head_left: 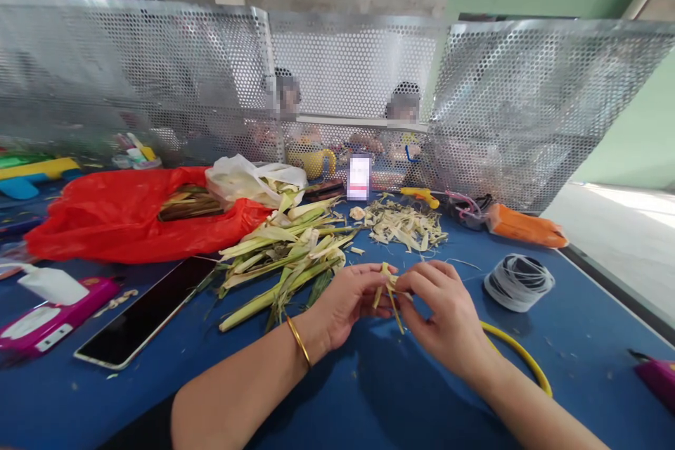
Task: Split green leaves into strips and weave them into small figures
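Between my fingertips is a small figure of pale corn husk strips [389, 281], with narrow ends hanging down. My left hand [345, 299] pinches it from the left, a gold bangle at the wrist. From the other side my right hand [443, 313] closes thumb and fingers on its right edge; the exact fingertip contact is partly hidden. A heap of green and yellow corn husks [295, 253] lies just beyond my left hand. Farther back, past both hands, is a pile of husk scraps [406, 223].
A red plastic bag [121, 214] and a phone [150, 313] lie left, near a purple power strip [58, 313]. On the right are a spool of white cord [519, 283], a yellow hoop [522, 351] and an orange packet [527, 225]. A perforated metal screen [348, 63] stands behind, people beyond it.
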Available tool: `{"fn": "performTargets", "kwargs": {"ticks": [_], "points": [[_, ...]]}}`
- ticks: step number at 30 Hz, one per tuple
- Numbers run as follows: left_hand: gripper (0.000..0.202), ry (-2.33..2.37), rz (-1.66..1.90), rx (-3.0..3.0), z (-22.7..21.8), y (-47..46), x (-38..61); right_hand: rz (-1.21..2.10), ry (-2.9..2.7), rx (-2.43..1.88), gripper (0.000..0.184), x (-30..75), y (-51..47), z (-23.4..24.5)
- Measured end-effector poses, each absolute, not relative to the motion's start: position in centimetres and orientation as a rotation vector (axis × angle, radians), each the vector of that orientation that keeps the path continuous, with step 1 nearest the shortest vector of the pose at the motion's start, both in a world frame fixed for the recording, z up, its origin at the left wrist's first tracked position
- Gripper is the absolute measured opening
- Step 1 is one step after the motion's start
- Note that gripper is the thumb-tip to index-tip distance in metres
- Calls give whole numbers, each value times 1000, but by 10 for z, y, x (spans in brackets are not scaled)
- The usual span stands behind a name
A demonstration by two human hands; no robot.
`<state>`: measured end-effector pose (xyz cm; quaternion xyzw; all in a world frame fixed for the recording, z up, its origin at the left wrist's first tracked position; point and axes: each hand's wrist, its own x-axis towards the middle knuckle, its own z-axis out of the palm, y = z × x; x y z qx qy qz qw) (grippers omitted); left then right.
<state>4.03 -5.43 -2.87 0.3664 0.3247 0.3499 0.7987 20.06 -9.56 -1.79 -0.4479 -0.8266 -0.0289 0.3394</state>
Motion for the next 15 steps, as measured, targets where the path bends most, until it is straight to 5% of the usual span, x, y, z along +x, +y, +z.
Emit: {"fn": "performTargets", "kwargs": {"ticks": [15], "points": [[36, 871, 922, 803, -37, -55, 46, -592, -2458, -1015, 23, 204, -97, -23]]}}
